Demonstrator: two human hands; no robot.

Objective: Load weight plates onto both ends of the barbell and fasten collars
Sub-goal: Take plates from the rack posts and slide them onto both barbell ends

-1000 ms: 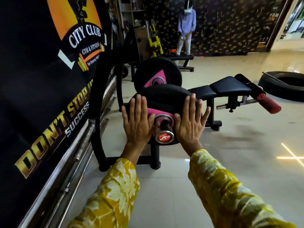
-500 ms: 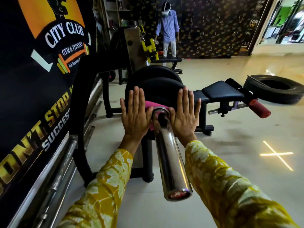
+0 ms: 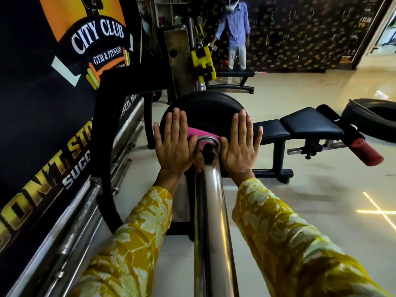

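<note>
Both hands lie flat with fingers straight, left hand (image 3: 172, 144) and right hand (image 3: 240, 146) either side of the barbell sleeve (image 3: 211, 211), pressing the weight plate (image 3: 205, 112) inward, likely to seat it.

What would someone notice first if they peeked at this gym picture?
Probably the left hand and right hand, pressed flat on the black weight plate in the middle, either side of the shiny barbell that runs toward the camera. Then the big City Club banner along the left, and the black bench to the right.
</note>
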